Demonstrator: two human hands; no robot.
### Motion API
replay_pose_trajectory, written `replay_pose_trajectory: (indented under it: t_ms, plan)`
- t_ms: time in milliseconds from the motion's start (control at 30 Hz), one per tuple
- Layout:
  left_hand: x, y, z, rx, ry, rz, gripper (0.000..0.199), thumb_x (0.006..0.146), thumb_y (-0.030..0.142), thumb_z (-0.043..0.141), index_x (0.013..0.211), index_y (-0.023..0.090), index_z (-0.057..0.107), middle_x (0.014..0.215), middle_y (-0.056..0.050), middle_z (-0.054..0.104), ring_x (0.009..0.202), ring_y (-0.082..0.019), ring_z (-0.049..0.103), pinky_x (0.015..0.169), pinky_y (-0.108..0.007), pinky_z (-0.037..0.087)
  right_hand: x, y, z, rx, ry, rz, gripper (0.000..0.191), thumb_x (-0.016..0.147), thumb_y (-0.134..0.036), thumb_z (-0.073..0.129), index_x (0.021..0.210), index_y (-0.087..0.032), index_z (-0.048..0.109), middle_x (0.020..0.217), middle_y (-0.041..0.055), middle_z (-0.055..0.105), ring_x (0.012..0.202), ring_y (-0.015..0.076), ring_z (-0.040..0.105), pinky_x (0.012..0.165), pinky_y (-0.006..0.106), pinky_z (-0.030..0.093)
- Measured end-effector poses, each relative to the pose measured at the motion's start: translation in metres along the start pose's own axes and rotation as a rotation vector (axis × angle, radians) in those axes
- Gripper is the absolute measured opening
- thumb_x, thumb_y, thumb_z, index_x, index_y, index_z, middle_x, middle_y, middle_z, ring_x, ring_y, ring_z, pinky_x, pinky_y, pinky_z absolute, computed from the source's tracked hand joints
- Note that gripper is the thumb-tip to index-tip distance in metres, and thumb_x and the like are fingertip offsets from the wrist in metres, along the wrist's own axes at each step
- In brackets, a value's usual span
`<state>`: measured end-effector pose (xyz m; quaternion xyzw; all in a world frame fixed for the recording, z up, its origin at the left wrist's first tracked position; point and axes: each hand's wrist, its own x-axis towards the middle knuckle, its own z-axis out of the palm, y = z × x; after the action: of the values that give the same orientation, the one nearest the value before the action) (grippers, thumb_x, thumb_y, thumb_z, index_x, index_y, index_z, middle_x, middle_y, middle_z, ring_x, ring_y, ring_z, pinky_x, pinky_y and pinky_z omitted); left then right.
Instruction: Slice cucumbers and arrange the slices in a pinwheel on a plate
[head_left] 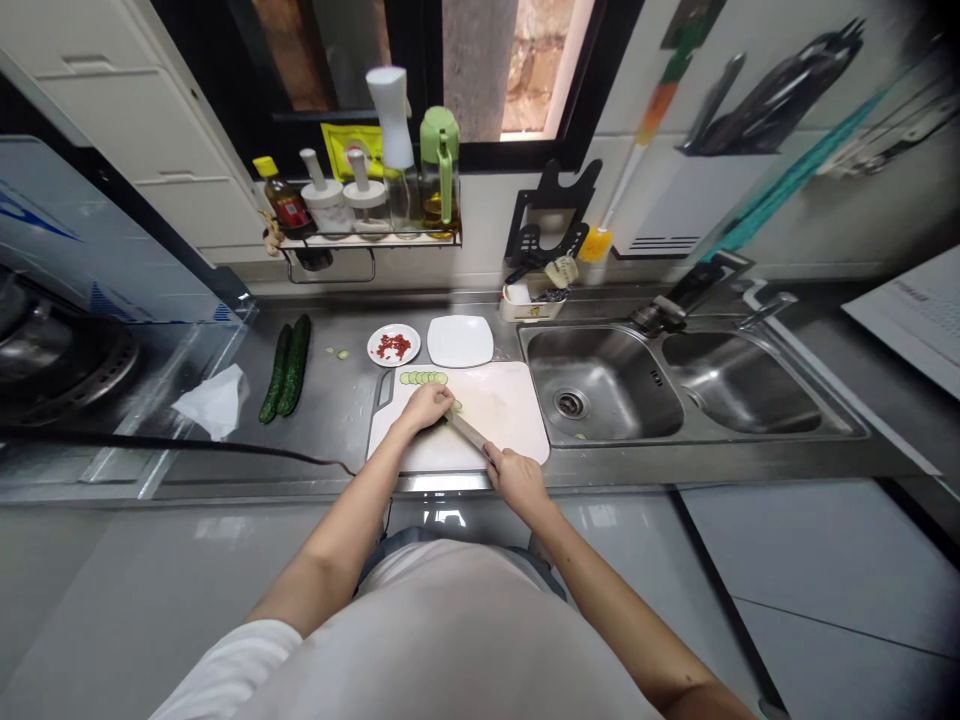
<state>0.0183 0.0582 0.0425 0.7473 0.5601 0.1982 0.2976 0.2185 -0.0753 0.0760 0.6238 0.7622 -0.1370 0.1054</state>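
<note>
A white cutting board [517, 412] lies on the steel counter, with a row of overlapping cucumber slices [423, 378] near its top left. My right hand [517, 480] is wrapped round the handle of a knife [468, 431], whose blade points up and left across the board. At the blade's far end, my left hand [427, 406] has its fingers pressed together at a small pale green cucumber slice [456, 406]. What else may lie under the left hand is hidden. Above the board are a small plate of chopped red pieces [394, 345] and a bare white square plate [460, 341].
Two whole cucumbers [288, 368] and a crumpled white tissue [214, 402] lie to the left. A double sink [607, 385] is on the right. Behind stand a bottle rack [375, 240] and a utensil holder [532, 306]. A dark cable [247, 446] crosses the left front.
</note>
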Motion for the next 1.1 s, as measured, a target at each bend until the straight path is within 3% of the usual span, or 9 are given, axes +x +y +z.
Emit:
replay_pose_trajectory:
  t_ms: [233, 400, 767, 933, 1100]
  plan:
    - [0.014, -0.013, 0.002, 0.016, 0.144, -0.307, 0.017, 0.083, 0.028, 0.054, 0.090, 0.023, 0.069, 0.094, -0.002, 0.072, 0.088, -0.019, 0.063, 0.078, -0.029, 0.045, -0.002, 0.010, 0.008, 0.029, -0.014, 0.057, 0.037, 0.096, -0.030, 0.038, 0.132, -0.027, 0.047, 0.100, 0.0065, 0.067, 0.087, 0.0192, 0.065, 0.070, 0.026, 0.040]
    - [0.029, -0.016, 0.008, 0.059, 0.164, -0.404, 0.018, 0.084, 0.030, 0.054, 0.091, 0.025, 0.069, 0.099, -0.002, 0.072, 0.095, -0.021, 0.063, 0.087, -0.034, 0.041, -0.002, 0.012, 0.013, 0.047, 0.015, 0.086, 0.036, 0.096, -0.031, 0.038, 0.131, -0.028, 0.048, 0.098, 0.0052, 0.068, 0.086, 0.0184, 0.065, 0.070, 0.025, 0.039]
    - [0.058, -0.016, 0.012, 0.228, 0.125, -0.269, 0.022, 0.087, 0.026, 0.050, 0.097, 0.023, 0.069, 0.102, -0.008, 0.071, 0.098, -0.023, 0.062, 0.086, -0.034, 0.040, -0.001, 0.012, 0.009, 0.085, -0.001, 0.100, 0.036, 0.097, -0.033, 0.038, 0.131, -0.029, 0.049, 0.100, 0.0055, 0.068, 0.091, 0.0180, 0.065, 0.072, 0.025, 0.039]
    - [0.055, -0.020, 0.011, 0.239, 0.159, -0.250, 0.022, 0.088, 0.029, 0.051, 0.099, 0.023, 0.069, 0.104, -0.008, 0.069, 0.096, -0.022, 0.061, 0.082, -0.031, 0.042, 0.002, 0.013, 0.007, 0.111, 0.003, 0.090, 0.037, 0.097, -0.033, 0.037, 0.131, -0.028, 0.050, 0.100, 0.0054, 0.069, 0.090, 0.0183, 0.065, 0.073, 0.025, 0.039]
    - [0.045, -0.024, 0.007, 0.291, 0.072, -0.157, 0.022, 0.082, 0.038, 0.063, 0.098, 0.024, 0.069, 0.106, -0.007, 0.067, 0.103, -0.024, 0.056, 0.087, -0.033, 0.040, 0.002, 0.014, 0.008, 0.119, -0.006, 0.097, 0.038, 0.097, -0.033, 0.036, 0.132, -0.028, 0.050, 0.101, 0.0052, 0.069, 0.090, 0.0189, 0.065, 0.073, 0.026, 0.039]
